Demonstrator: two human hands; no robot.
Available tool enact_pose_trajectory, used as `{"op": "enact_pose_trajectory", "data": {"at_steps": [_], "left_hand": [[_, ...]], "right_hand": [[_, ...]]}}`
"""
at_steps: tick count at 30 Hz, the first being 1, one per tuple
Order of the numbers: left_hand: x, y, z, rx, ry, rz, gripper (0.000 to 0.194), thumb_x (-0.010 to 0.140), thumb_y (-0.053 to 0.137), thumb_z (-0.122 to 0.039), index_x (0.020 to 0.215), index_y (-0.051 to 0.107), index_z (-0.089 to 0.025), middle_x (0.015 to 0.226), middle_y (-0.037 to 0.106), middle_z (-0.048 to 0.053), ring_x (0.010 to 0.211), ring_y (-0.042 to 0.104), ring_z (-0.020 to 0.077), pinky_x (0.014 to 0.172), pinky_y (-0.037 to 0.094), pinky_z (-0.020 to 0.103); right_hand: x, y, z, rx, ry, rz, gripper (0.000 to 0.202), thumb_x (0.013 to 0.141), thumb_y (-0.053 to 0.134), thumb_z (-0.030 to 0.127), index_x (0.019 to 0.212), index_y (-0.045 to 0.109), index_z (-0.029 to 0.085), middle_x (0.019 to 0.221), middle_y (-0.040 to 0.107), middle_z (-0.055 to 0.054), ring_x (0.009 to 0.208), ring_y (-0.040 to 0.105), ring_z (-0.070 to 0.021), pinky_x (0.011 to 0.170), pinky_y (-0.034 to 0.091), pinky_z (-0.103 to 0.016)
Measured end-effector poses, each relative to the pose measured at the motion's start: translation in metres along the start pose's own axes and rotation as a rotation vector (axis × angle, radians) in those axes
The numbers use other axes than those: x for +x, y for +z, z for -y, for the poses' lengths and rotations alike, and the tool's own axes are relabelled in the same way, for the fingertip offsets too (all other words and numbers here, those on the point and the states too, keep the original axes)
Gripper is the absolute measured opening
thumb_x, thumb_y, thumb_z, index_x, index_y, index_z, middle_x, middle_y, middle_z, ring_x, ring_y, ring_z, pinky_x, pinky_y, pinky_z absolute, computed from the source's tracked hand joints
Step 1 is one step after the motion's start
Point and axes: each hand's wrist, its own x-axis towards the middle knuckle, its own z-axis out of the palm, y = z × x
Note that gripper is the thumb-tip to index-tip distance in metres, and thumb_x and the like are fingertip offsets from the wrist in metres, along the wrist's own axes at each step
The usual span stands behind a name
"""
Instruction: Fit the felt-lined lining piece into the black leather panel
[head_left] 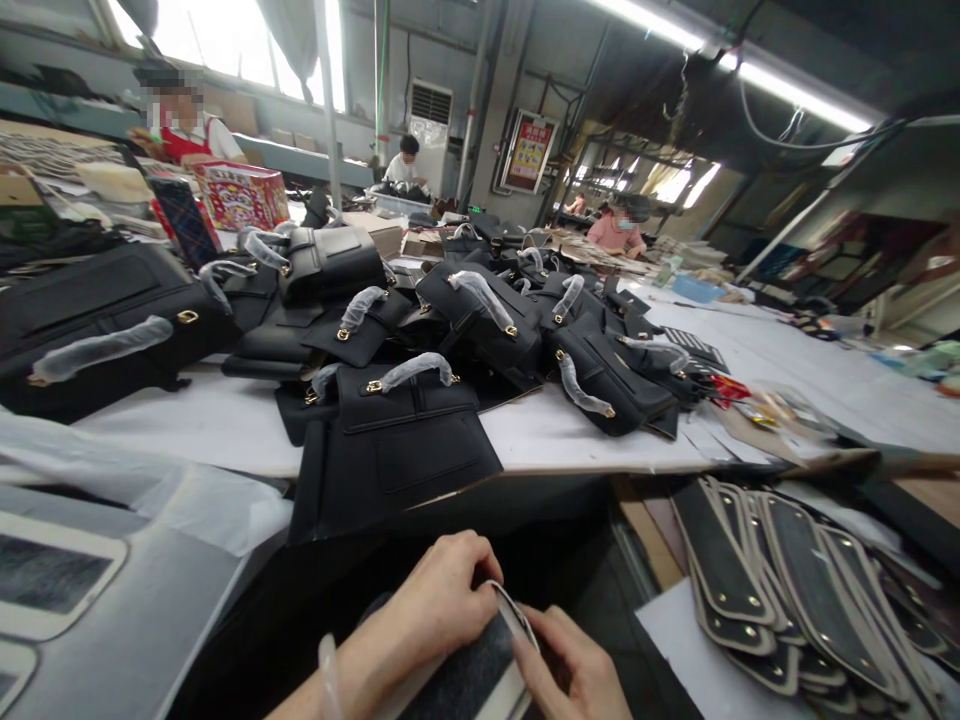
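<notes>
Dark panel w/ pale edge (480,670) sits low in view, near the body, below the worktop (225,425) edge. Left hand (435,610) curled tight over its top rim; right hand (574,665) pinches the rim from the other side. Black bag (397,450) lies just beyond on the worktop, more bags behind. Stack of oval panels (795,590) off to the right.

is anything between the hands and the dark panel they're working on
Nothing visible. The left hand and right hand both grip the dark panel directly at its pale edge, well clear of the bags on the table.
</notes>
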Motion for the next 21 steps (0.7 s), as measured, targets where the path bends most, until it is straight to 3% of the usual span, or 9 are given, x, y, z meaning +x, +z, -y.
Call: {"op": "enact_pose_trajectory", "data": {"at_steps": [3,6,10,12,14,17,19,21], "left_hand": [[-0.011,-0.001,-0.007,0.051,0.025,-0.057,0.028,0.065,0.052,-0.012,0.09,0.063,-0.023,0.092,0.065,0.0,0.085,0.06,0.0188,0.074,0.045,0.032],[-0.027,-0.001,-0.013,0.254,0.151,-0.172,0.025,0.07,0.051,-0.009,0.089,0.061,-0.022,0.098,0.063,0.002,0.089,0.057,0.0211,0.078,0.044,0.037],[-0.042,0.013,-0.005,0.59,0.483,-0.475,0.019,0.081,0.05,-0.011,0.09,0.063,-0.021,0.084,0.064,0.0,0.071,0.055,0.018,0.062,0.044,0.032],[-0.047,0.025,0.004,0.696,0.607,-0.631,0.021,0.089,0.047,-0.016,0.097,0.066,-0.02,0.084,0.069,-0.002,0.071,0.058,0.0161,0.062,0.046,0.029],[-0.051,0.035,0.014,0.786,0.686,-0.705,0.025,0.096,0.043,-0.019,0.103,0.068,-0.02,0.098,0.074,-0.004,0.09,0.064,0.0136,0.076,0.051,0.025],[-0.055,0.045,0.027,0.963,0.784,-0.647,0.032,0.1,0.038,-0.016,0.113,0.067,-0.021,0.116,0.073,-0.008,0.111,0.062,0.0113,0.091,0.051,0.024],[-0.055,0.049,0.034,1.022,0.817,-0.63,0.037,0.101,0.034,-0.014,0.112,0.068,-0.022,0.117,0.072,-0.009,0.11,0.064,0.0104,0.098,0.05,0.024],[-0.054,0.052,0.039,0.952,0.833,-0.785,0.041,0.102,0.031,-0.012,0.101,0.071,-0.023,0.108,0.075,-0.009,0.102,0.067,0.0096,0.112,0.04,0.027]], "right_hand": [[0.008,-0.01,0.007,-0.1,-0.055,0.078,0.041,0.099,0.043,0.05,0.101,0.072,0.021,0.076,0.062,-0.003,0.069,0.063,-0.0167,0.063,0.045,-0.023],[0.016,-0.015,0.013,-0.16,-0.082,0.092,0.04,0.101,0.04,0.044,0.092,0.071,0.02,0.076,0.062,-0.003,0.07,0.062,-0.0167,0.064,0.044,-0.025],[0.021,-0.017,0.02,-0.223,-0.127,0.094,0.041,0.102,0.041,0.04,0.077,0.066,0.02,0.069,0.06,-0.002,0.064,0.059,-0.0154,0.061,0.04,-0.026],[0.022,-0.016,0.019,-0.262,-0.197,0.1,0.043,0.103,0.036,0.037,0.077,0.065,0.019,0.071,0.062,-0.003,0.065,0.061,-0.0155,0.062,0.041,-0.027],[0.023,-0.015,0.014,-0.331,-0.318,0.083,0.05,0.106,0.025,0.033,0.078,0.064,0.017,0.072,0.063,-0.005,0.065,0.063,-0.0163,0.062,0.043,-0.027],[0.024,-0.011,0.005,-0.464,-0.512,0.033,0.056,0.106,0.014,0.025,0.078,0.062,0.016,0.071,0.065,-0.007,0.061,0.063,-0.017,0.056,0.042,-0.028],[0.024,-0.009,0.001,-0.521,-0.587,-0.006,0.054,0.105,0.014,0.02,0.078,0.061,0.016,0.069,0.065,-0.007,0.057,0.062,-0.0164,0.052,0.041,-0.028],[0.024,-0.007,0.0,-0.545,-0.608,-0.047,0.052,0.105,0.015,0.017,0.077,0.06,0.017,0.067,0.064,-0.006,0.055,0.062,-0.0159,0.05,0.04,-0.028]]}}
